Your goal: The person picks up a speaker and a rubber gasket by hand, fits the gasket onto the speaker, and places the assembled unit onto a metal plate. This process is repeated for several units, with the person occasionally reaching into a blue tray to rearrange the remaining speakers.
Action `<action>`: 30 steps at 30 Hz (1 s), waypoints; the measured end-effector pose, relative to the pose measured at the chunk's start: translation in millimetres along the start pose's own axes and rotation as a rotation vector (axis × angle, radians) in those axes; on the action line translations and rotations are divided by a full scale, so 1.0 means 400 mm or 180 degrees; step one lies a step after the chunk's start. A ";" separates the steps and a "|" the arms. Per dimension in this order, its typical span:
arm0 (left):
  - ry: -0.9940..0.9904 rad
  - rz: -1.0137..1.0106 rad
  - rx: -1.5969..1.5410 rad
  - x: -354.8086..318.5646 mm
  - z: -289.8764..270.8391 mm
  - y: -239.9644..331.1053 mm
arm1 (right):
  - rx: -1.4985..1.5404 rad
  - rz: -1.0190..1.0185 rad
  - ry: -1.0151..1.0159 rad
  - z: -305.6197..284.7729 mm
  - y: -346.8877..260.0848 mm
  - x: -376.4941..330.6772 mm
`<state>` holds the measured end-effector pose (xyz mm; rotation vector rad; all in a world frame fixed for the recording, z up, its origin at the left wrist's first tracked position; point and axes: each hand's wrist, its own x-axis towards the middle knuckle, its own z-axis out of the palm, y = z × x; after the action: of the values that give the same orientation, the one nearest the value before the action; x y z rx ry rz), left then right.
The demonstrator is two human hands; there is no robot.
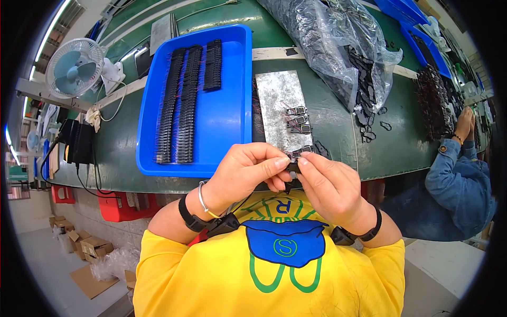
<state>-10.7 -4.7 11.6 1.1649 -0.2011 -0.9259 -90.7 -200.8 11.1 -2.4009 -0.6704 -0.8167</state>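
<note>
My left hand (pixel 247 171) and my right hand (pixel 327 185) meet at the table's near edge, fingertips pinched together on one small black part (pixel 292 167). Most of the part is hidden by my fingers. Just beyond my hands lies a worn grey metal plate (pixel 277 100) with a few small dark frame-shaped parts (pixel 297 120) on it. Left of the plate stands a blue tray (pixel 229 105) holding three long rows of black parts (pixel 182 103).
A clear plastic bag (pixel 332 42) of black parts lies at the back right, with loose pieces (pixel 369 129) spilled on the green table (pixel 338 137). A co-worker in a denim sleeve (pixel 457 179) sits at the right. A white fan (pixel 74 66) stands at the left; more blue trays (pixel 417 31) at the far right.
</note>
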 end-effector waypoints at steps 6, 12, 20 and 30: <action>-0.0073 0.0279 0.0013 -0.012 0.001 -0.013 | -0.0055 -0.0144 0.0097 0.001 0.001 0.003; 0.0049 0.1203 0.0956 -0.022 0.014 -0.025 | -0.0099 -0.0293 0.0271 0.013 0.003 0.005; 0.0223 0.2034 0.2218 -0.019 0.001 -0.014 | 0.0382 -0.0058 0.0423 0.020 0.012 0.015; 0.0357 0.2313 0.2396 -0.008 -0.012 -0.021 | 0.1855 0.0846 -0.0140 0.011 0.038 0.019</action>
<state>-14.2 0.0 3.5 1.6534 -0.8708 -0.1141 -74.5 -207.1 8.5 -1.9210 -0.5027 -0.3870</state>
